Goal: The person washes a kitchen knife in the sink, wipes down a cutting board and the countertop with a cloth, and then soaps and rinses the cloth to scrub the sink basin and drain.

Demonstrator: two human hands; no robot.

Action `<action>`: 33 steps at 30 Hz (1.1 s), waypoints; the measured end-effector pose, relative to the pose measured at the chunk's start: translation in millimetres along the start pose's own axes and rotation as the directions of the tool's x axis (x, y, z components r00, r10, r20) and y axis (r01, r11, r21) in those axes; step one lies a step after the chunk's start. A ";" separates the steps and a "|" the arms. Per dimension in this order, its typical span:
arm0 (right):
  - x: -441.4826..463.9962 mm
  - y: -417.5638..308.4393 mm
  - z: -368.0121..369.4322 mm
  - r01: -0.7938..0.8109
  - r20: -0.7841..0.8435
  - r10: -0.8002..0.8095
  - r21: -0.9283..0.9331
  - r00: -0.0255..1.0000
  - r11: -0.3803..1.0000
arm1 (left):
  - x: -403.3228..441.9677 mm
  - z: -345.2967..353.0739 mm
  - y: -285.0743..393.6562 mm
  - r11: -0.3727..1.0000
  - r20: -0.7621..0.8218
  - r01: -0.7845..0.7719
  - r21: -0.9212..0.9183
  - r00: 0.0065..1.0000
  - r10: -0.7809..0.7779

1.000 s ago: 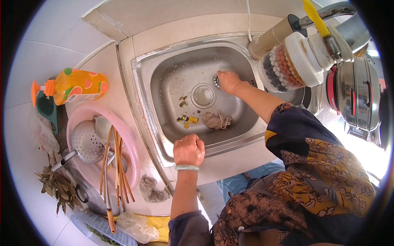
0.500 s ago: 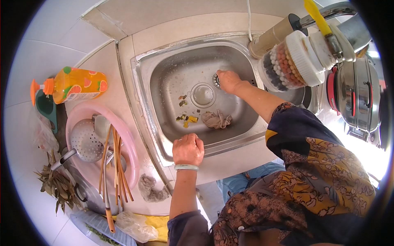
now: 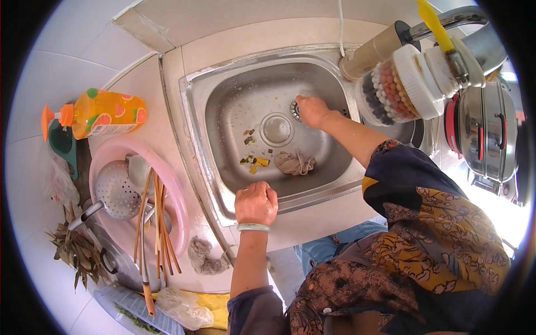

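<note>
My right hand (image 3: pixel 314 110) reaches into the steel sink (image 3: pixel 312 75), its fingers closed on a round metal drain strainer (image 3: pixel 295 110) held tilted, with the slotted side to the left. Left of it is the round drain opening (image 3: pixel 277 129) in the sink floor. A crumpled wet cloth (image 3: pixel 295 163) lies on the sink floor below the drain. Green and yellow food scraps (image 3: pixel 255 162) are scattered to the cloth's left. My left hand (image 3: pixel 257 204), with a bangle at the wrist, is curled into a fist at the sink's near edge; no held thing shows.
A pink basin (image 3: pixel 181 209) at left holds a perforated ladle (image 3: pixel 118 190) and chopsticks (image 3: pixel 160 223). Behind it stands an orange soap bottle (image 3: pixel 111 114). A steel-wool pad (image 3: pixel 206 257) lies near my left arm. The filter faucet (image 3: pixel 399 84) overhangs the sink's right side.
</note>
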State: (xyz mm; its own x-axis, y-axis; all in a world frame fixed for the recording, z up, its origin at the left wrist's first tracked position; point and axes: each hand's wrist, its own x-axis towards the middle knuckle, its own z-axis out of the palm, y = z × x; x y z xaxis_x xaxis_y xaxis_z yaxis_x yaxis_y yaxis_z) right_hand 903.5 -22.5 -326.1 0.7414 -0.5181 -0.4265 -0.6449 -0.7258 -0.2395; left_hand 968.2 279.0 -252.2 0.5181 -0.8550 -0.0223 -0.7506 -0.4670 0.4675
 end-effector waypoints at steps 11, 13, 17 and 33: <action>5.8 35.7 41.8 0.212 -0.325 -0.222 -0.066 0.920 0.975 | -0.3 -0.4 0.3 1.000 -0.003 0.008 -0.010 1.000 -0.008; 10.5 43.3 52.2 0.226 -0.341 -0.253 -0.119 0.905 0.967 | -0.3 0.0 0.0 1.000 -0.007 0.009 -0.020 1.000 -0.009; 4.7 26.5 42.8 0.168 -0.336 -0.176 -0.052 0.925 0.984 | -0.7 0.1 -0.5 1.000 0.007 0.014 -0.022 1.000 -0.014; -0.8 5.3 4.7 -0.049 -0.043 0.049 -0.019 0.998 0.999 | 0.1 0.3 -0.5 1.000 -0.004 0.006 -0.021 1.000 -0.006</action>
State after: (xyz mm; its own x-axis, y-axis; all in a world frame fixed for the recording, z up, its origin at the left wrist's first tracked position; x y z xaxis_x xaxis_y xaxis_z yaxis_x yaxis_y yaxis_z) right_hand 898.5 -23.8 -331.1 0.7165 -0.5719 -0.3994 -0.6772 -0.7075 -0.2019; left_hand 968.5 279.1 -252.7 0.5246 -0.8511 -0.0217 -0.7384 -0.4676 0.4859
